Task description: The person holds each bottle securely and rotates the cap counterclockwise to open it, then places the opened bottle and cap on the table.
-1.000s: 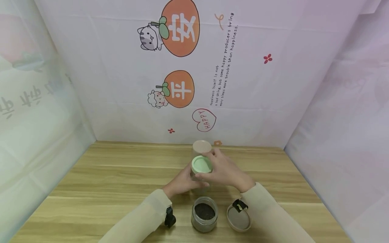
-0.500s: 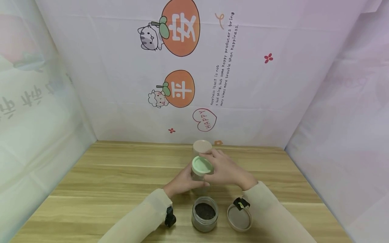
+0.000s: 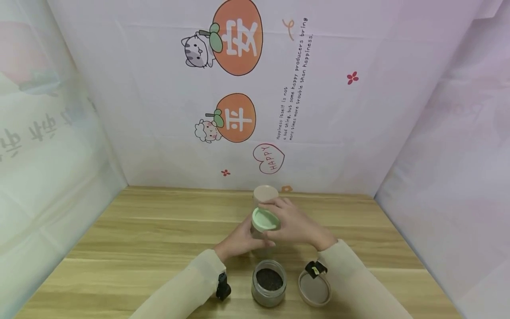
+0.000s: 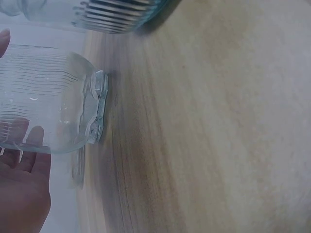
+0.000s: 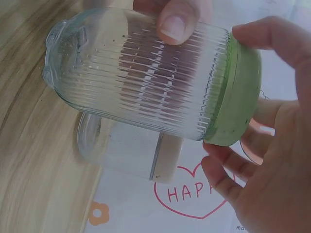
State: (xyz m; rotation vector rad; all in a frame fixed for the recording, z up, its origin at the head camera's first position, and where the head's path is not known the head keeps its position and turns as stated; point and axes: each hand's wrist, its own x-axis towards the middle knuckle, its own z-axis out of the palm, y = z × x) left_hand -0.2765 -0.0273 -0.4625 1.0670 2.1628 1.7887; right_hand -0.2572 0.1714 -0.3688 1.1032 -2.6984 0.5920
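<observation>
A clear ribbed glass jar [image 5: 146, 73] stands upright on the wooden table, with a pale green lid [image 3: 266, 219] at its mouth. My left hand [image 3: 238, 241] grips the jar's body, its thumb across the near side. In the left wrist view that hand's fingers show through the glass [image 4: 43, 97]. With thumb and fingers, my right hand [image 3: 294, 223] holds the rim of the lid, as the right wrist view shows closely [image 5: 238, 92]. Whether the lid has come loose from the glass cannot be told. I see no contents in this jar.
Nearer to me stands an open glass jar [image 3: 268, 283] with dark, fine contents. Right of it lies a beige lid [image 3: 314, 289], beneath my right wrist. Behind the green-lidded jar is another jar with a beige lid [image 3: 265, 193], close to the printed cloth backdrop [image 3: 338, 146].
My right fingers have shifted counterclockwise round the green lid, the thumb moving rightward. The lid looks slightly more tilted. My left hand stays about the jar.
</observation>
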